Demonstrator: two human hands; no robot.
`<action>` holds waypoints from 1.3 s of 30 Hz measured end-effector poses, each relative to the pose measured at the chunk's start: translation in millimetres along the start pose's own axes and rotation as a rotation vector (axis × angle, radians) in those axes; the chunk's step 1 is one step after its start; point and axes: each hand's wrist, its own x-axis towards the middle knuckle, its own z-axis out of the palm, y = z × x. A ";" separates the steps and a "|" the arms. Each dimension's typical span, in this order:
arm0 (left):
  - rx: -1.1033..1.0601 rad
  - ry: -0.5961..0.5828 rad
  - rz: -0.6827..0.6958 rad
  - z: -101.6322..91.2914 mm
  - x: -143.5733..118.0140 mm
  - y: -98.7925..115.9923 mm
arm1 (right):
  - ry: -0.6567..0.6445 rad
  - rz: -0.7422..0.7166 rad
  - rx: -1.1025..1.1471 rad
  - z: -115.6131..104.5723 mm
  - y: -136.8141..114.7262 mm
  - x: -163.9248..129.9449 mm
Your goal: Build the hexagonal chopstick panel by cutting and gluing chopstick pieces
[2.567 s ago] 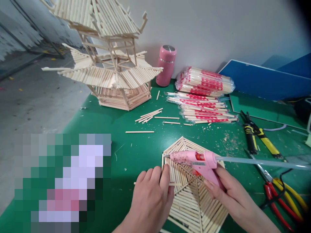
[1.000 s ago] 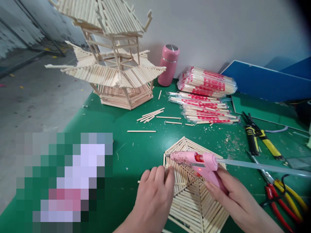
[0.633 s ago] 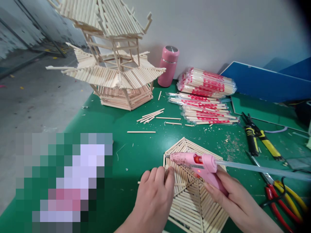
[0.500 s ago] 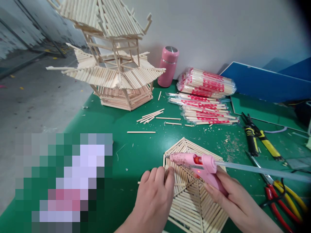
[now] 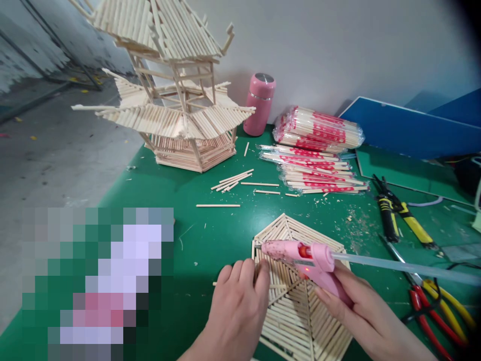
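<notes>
My right hand [image 5: 361, 301] is wrapped round the handle of a pink hot glue gun [image 5: 289, 252], from whose back a long clear glue stick [image 5: 394, 264] runs to the right. The gun's metal nozzle sits at the upper left edge of a hexagonal panel of wooden sticks [image 5: 319, 321], laid in wedges. Curled over the panel's left side is my left hand [image 5: 240, 296], closed on a thin wooden stick [image 5: 278, 286] whose ends show on either side of it. Its fingertips are partly hidden.
A two-tiered stick pagoda [image 5: 184, 120] stands back left, beside a pink flask [image 5: 260, 104]. Wrapped chopstick bundles [image 5: 319, 130] lie at the back; loose stick pieces [image 5: 218, 205] lie nearer. Cutters [image 5: 389, 215] and red-handled pliers [image 5: 424, 311] lie right. A blurred patch covers the lower left.
</notes>
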 end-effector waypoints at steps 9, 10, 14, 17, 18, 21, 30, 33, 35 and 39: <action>-0.015 0.002 -0.002 0.3 -0.3 -0.3 | -0.007 -0.018 0.026 -0.8 -5.7 5.8; -0.018 -0.002 0.001 0.3 -0.4 -0.3 | -0.003 -0.016 0.025 -0.7 -6.5 6.2; -0.016 -0.014 0.011 0.8 -0.6 -0.6 | -0.010 -0.036 0.025 -0.8 -9.9 8.6; -0.012 -0.012 0.013 0.6 0.1 -0.8 | -0.022 -0.066 0.024 -1.0 -9.3 9.8; -0.012 -0.012 0.015 0.5 0.2 -0.8 | -0.024 -0.073 0.020 -0.9 -8.2 9.8; -0.014 -0.012 0.017 0.1 0.0 -1.0 | -0.019 -0.074 0.009 -0.2 -4.3 9.1; -0.052 -0.022 -0.005 -3.3 3.1 -0.6 | -0.032 -0.064 -0.021 -1.6 -4.0 6.2; -0.083 -0.011 -0.040 -6.4 4.4 0.0 | -0.018 -0.067 -0.014 -1.7 -5.5 6.2; -0.085 0.017 -0.062 -8.2 4.4 0.3 | -0.019 -0.074 -0.015 -1.8 -5.7 6.6; -0.037 0.093 -0.060 -7.4 3.2 -0.5 | -0.027 -0.095 -0.022 -2.1 -3.5 7.2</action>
